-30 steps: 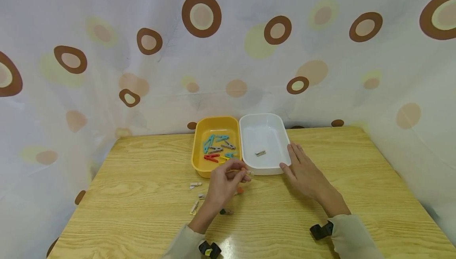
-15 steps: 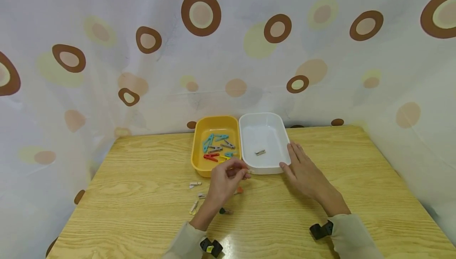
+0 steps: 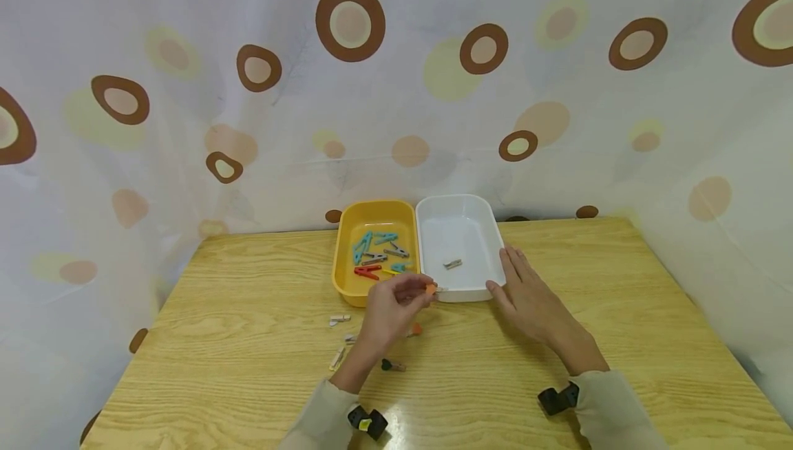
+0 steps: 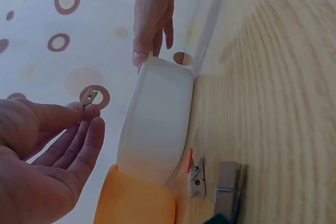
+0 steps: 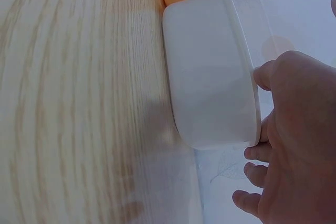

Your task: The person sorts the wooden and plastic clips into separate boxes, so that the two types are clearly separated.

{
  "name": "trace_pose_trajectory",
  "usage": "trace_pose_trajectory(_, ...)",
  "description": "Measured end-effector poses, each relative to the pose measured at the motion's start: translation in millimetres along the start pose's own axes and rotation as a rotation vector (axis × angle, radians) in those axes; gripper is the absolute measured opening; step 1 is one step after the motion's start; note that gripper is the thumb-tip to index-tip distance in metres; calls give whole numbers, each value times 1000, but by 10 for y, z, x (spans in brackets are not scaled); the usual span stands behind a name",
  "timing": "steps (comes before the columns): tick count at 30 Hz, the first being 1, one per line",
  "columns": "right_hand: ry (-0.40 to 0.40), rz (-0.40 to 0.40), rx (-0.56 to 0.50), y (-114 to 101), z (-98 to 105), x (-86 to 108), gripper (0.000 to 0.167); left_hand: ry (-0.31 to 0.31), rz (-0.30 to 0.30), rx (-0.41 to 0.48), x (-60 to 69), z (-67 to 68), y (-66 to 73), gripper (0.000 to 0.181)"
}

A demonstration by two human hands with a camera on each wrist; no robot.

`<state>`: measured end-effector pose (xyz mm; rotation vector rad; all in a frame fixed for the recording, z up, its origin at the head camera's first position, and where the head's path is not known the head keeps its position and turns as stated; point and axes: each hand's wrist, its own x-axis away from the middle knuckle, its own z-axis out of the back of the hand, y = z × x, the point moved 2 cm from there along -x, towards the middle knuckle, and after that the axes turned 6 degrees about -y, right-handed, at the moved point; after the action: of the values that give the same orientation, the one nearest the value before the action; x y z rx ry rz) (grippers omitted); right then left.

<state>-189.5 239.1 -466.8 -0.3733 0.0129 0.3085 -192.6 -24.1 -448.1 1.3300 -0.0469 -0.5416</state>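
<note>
My left hand pinches a small wooden clothespin between thumb and fingertips, near the front left corner of the white tray. An orange ornament shows on this clothespin in the head view. Another small wooden clothespin lies inside the white tray. My right hand rests at the tray's right side, thumb and forefinger touching the rim; in the right wrist view the other fingers are loosely bent beyond the edge. Left of it stands a yellow tray with several larger plastic clothespins.
Several small wooden clothespins lie on the wooden table around my left forearm, among them one with a dark green ornament and one with an orange ornament. A patterned curtain hangs behind the trays.
My left hand has turned slightly and risen a little toward the white tray's rim, still pinching the clothespin, whose orange ornament shows again. The right hand stays at the tray.
</note>
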Motion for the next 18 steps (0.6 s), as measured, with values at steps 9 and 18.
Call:
trace_pose_trajectory(9,-1,-4,15,41,-22,-7,75,53,-21,-139,-283,1,41,15)
trace_pose_trajectory(18,9,-11,44,19,-5,1,75,48,-12,-243,-658,-83,3,12)
